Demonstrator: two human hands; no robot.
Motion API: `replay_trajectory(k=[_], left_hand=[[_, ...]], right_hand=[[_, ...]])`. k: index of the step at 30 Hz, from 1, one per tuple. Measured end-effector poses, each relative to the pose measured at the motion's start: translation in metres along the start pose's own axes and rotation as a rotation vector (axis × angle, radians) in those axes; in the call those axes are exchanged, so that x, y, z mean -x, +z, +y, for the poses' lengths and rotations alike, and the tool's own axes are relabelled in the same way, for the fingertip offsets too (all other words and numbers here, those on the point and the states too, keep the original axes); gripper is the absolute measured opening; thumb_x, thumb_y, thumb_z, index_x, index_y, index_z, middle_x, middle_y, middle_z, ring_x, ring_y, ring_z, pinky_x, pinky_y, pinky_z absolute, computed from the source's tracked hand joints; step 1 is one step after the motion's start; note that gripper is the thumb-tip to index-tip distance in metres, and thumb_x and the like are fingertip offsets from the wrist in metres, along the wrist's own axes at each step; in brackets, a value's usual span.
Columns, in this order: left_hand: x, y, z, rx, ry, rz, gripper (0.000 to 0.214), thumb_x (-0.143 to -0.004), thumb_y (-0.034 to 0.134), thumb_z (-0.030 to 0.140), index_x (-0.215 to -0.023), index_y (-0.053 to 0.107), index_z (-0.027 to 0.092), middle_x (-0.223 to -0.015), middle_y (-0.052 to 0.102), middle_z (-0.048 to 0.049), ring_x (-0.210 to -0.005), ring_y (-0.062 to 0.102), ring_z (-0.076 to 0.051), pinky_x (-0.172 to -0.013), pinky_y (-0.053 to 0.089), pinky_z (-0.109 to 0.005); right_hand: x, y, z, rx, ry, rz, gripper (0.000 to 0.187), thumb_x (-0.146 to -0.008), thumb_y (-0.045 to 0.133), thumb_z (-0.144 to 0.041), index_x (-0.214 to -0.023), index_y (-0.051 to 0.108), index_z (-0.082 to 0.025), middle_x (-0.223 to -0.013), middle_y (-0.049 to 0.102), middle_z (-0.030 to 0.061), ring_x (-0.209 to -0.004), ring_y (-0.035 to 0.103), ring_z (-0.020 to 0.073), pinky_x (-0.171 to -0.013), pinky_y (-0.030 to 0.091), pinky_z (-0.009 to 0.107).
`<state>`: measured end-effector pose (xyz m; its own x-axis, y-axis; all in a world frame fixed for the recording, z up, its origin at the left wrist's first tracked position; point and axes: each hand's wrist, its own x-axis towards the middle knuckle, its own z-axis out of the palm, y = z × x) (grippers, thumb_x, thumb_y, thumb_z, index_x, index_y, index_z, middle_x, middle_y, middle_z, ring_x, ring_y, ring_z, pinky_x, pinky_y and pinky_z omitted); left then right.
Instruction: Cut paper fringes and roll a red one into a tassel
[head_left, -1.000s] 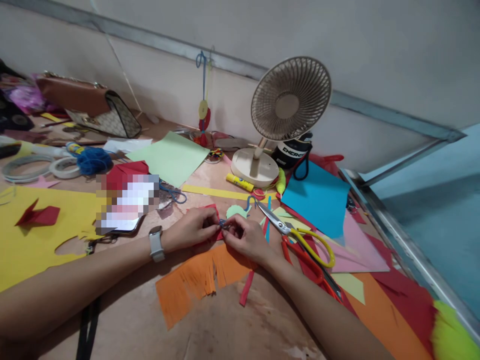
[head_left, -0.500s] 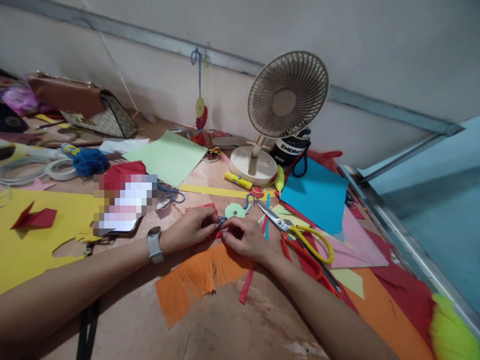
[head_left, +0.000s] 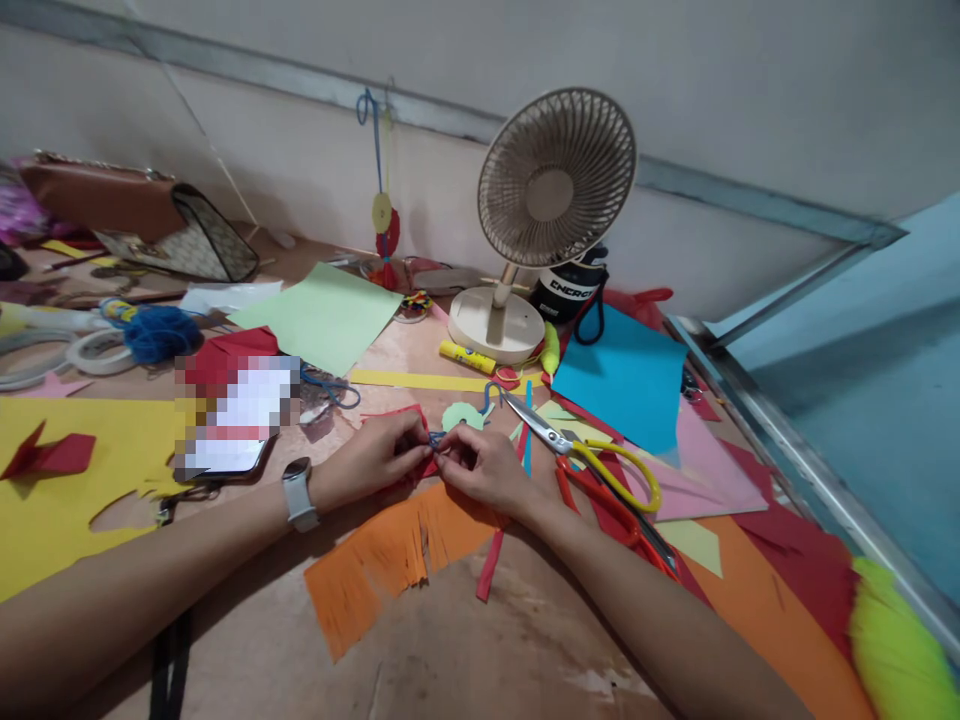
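My left hand (head_left: 391,446) and my right hand (head_left: 480,466) meet over the table, thumbs and forefingers pinched on blue yarn (head_left: 436,438). The short piece between the fingertips is mostly hidden. Just behind them lies a pale green scalloped paper disc (head_left: 460,416) with a small dark hole. Red paper (head_left: 397,411) shows behind and beneath my left fingers. In front of my hands is an orange fringed paper strip (head_left: 375,575), its right end under my right hand. Yellow-handled scissors (head_left: 574,445) rest right of my right hand, their tips near the loose blue yarn.
Red-handled scissors (head_left: 600,500) lie under the yellow ones. A desk fan (head_left: 499,328) stands behind, with a glue stick (head_left: 466,357) before it. Blue paper (head_left: 622,380) is at right. Left are a phone (head_left: 240,430), yellow paper (head_left: 52,500) and a blue yarn ball (head_left: 161,333).
The whole view has shifted slightly, so most things sit a little further left. Both hands keep their pinch on the blue yarn with barely any movement.
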<state>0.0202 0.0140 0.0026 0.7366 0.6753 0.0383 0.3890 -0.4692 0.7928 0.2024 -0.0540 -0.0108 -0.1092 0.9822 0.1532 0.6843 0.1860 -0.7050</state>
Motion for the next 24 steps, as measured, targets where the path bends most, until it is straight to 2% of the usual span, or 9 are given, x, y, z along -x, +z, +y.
replay_trajectory(k=[9,15,24], left_hand=[[-0.0012,-0.0034,0.0066,0.101,-0.026,-0.058,0.005,-0.081,0.055,0.022,-0.080,0.056,0.017,-0.065,0.062,0.0015,-0.058,0.058,-0.012,-0.052,0.041,-0.021],[-0.0019,-0.0034,0.0030,0.106,-0.004,-0.076,0.010,-0.078,0.058,0.022,-0.086,0.060,0.016,-0.070,0.064,0.0001,-0.064,0.060,-0.013,-0.056,0.044,-0.021],[-0.0013,-0.0042,0.0037,0.134,-0.008,-0.081,0.009,-0.079,0.056,0.021,-0.084,0.061,0.015,-0.070,0.064,-0.0002,-0.064,0.060,-0.013,-0.056,0.044,-0.021]], right_hand=[[-0.0011,-0.0016,0.0006,-0.065,0.024,0.007,0.007,-0.080,0.058,-0.020,-0.078,0.064,-0.018,-0.061,0.060,-0.0028,-0.056,0.054,0.0101,-0.053,0.036,0.019],[-0.0013,-0.0015,0.0004,-0.057,0.024,0.002,0.008,-0.080,0.057,-0.021,-0.077,0.064,-0.017,-0.062,0.062,-0.0020,-0.057,0.054,0.0105,-0.053,0.036,0.020],[-0.0008,-0.0013,0.0016,-0.060,0.022,0.007,0.009,-0.082,0.058,-0.023,-0.077,0.064,-0.017,-0.061,0.061,-0.0023,-0.056,0.054,0.0102,-0.053,0.036,0.020]])
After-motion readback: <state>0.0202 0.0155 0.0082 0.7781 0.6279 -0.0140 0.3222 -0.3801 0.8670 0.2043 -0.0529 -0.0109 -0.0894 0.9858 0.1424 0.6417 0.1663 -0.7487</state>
